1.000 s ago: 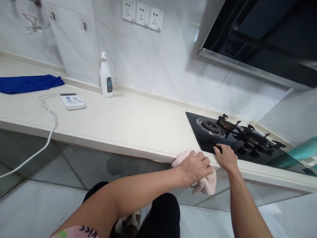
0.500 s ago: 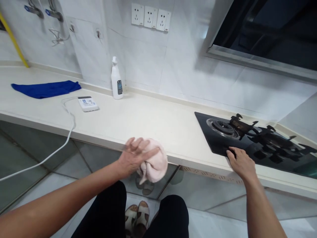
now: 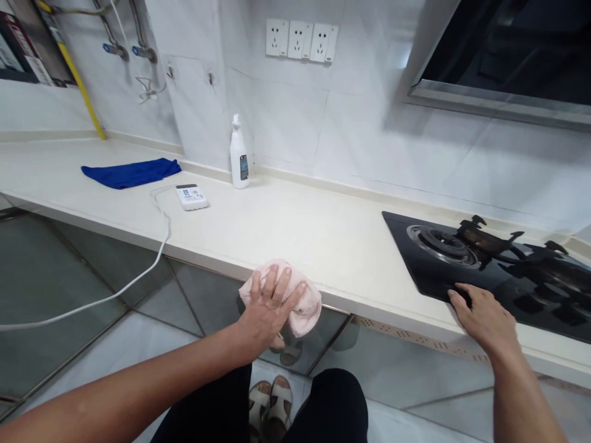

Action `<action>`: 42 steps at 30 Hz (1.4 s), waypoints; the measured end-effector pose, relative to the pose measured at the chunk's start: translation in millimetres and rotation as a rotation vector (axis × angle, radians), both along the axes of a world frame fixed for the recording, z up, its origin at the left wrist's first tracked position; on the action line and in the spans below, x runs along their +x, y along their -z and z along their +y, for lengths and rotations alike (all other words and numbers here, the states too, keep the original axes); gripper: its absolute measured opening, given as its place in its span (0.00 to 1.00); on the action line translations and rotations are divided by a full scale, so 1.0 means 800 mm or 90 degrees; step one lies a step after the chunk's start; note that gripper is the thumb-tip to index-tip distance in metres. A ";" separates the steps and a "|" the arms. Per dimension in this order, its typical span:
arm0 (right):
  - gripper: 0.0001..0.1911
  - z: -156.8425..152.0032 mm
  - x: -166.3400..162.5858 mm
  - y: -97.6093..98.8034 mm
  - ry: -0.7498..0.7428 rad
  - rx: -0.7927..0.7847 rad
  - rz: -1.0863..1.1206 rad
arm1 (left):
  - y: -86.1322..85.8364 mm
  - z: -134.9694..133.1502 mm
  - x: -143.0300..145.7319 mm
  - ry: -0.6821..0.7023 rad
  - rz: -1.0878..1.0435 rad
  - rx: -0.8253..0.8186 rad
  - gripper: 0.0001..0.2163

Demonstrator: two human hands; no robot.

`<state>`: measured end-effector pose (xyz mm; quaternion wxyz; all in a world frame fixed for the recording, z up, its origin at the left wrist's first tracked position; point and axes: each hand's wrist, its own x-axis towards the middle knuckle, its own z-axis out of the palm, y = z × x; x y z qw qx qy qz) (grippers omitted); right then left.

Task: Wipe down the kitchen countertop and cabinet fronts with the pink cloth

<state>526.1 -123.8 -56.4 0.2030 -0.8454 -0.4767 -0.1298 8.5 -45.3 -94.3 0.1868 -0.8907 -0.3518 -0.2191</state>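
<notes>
My left hand (image 3: 265,314) lies over a folded pink cloth (image 3: 307,307) with its fingers spread across the top. The cloth sits at the front edge of the cream countertop (image 3: 295,237), and part of it hangs past that edge. On the right, my right hand (image 3: 484,320) rests at the front edge of the black gas stove (image 3: 434,271), holding nothing. Its thumb and fingers are a little apart, the fingertips touching the stove's near rim.
A white spray bottle (image 3: 239,157) stands by the wall. Left of it lie a white device (image 3: 192,198) with a cable (image 3: 152,267) hanging over the edge and a blue cloth (image 3: 132,174). Burner supports (image 3: 489,237) are on the stove, below a range hood (image 3: 498,101).
My left hand has turned flatter over the pink cloth, which now lies on the counter's front edge. My right hand stays by the stove. The view has shifted left.
</notes>
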 end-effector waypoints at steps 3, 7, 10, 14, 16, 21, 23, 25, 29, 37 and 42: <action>0.34 0.001 0.004 0.000 0.000 -0.002 0.001 | 0.000 0.000 0.005 0.014 -0.061 0.018 0.58; 0.34 -0.001 0.012 0.001 0.004 0.005 0.007 | 0.008 -0.001 0.048 -0.021 -0.223 0.123 0.29; 0.32 0.001 0.000 -0.001 0.008 0.028 0.008 | 0.009 -0.011 0.104 0.032 -0.222 0.178 0.21; 0.30 0.020 -0.081 -0.017 -0.144 0.111 0.041 | -0.004 -0.030 0.186 0.138 -0.142 0.211 0.19; 0.29 0.034 -0.145 -0.035 -0.267 0.153 0.119 | -0.012 -0.034 0.215 0.182 -0.093 0.198 0.18; 0.26 0.064 -0.267 -0.076 -0.481 0.109 0.265 | -0.019 -0.012 0.209 0.294 -0.077 0.199 0.15; 0.26 0.070 -0.279 -0.071 -0.494 0.104 0.271 | -0.017 0.004 0.174 0.311 -0.094 0.214 0.15; 0.26 0.074 -0.277 -0.055 -0.469 0.102 0.252 | -0.014 0.020 0.126 0.301 -0.113 0.224 0.15; 0.24 0.077 -0.266 -0.027 -0.434 0.074 0.194 | -0.009 0.052 0.008 0.264 -0.104 0.177 0.18; 0.27 0.075 -0.273 -0.025 -0.442 0.012 0.170 | -0.014 0.138 -0.245 0.045 -0.077 0.130 0.20; 0.29 0.080 -0.265 -0.018 -0.433 0.011 0.200 | -0.039 0.159 -0.335 0.036 -0.052 0.146 0.23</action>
